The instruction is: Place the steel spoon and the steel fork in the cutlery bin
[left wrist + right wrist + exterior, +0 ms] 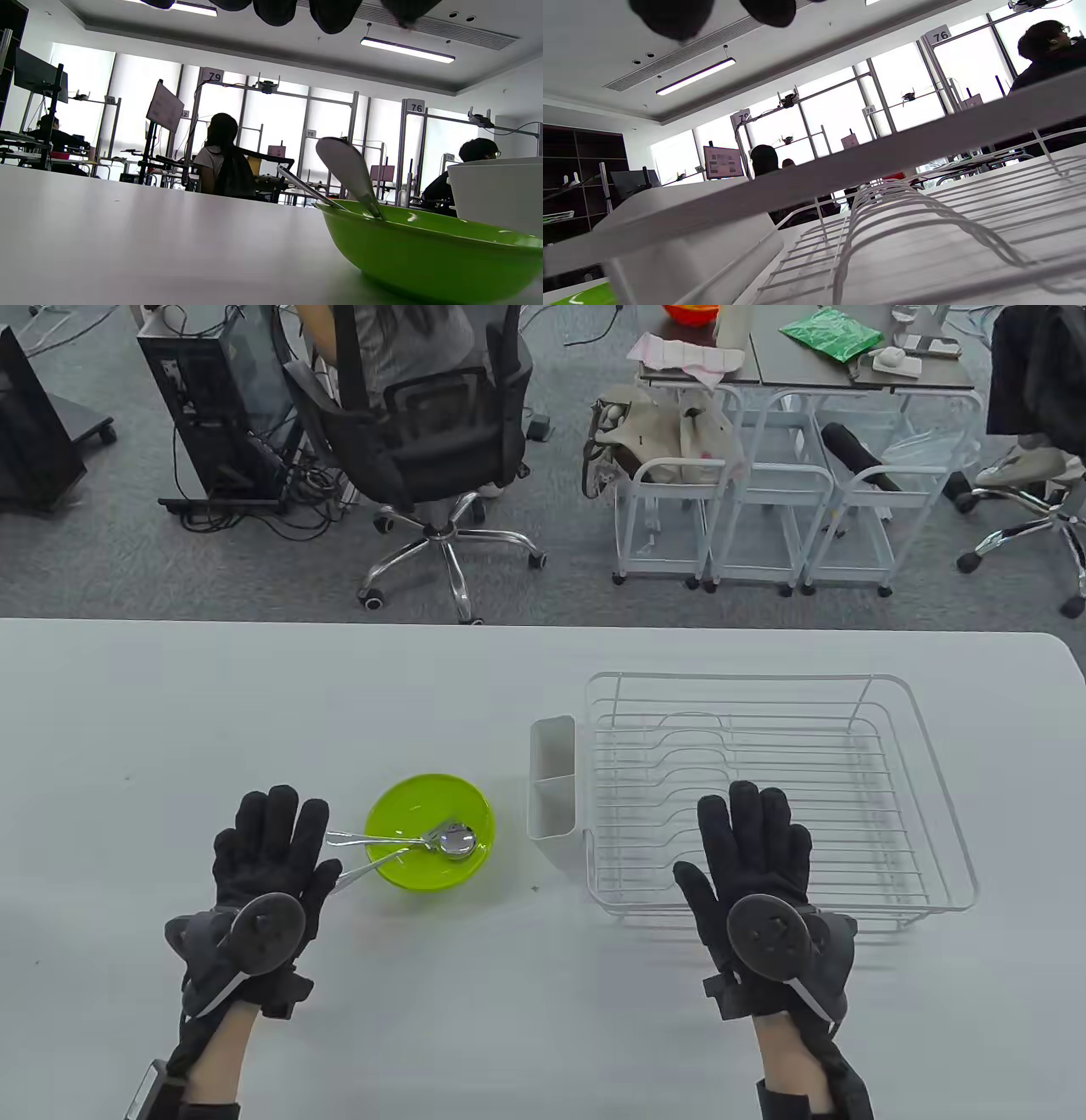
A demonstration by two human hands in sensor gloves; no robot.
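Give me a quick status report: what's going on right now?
Left hand and right hand flat, open, holding nothing. Spoon and fork lie in the green bowl. Cutlery bin on the rack's left side; nothing blocking.

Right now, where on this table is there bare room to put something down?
The table is bare beyond the left hand, and in front between both hands. It is crowded from the green bowl to the cutlery bin and wire rack.

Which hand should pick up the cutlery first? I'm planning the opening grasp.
Probably the left hand: its fingers lie right beside the handles of the spoon and fork sticking out of the green bowl. The right hand rests over the dish rack, past the cutlery bin.
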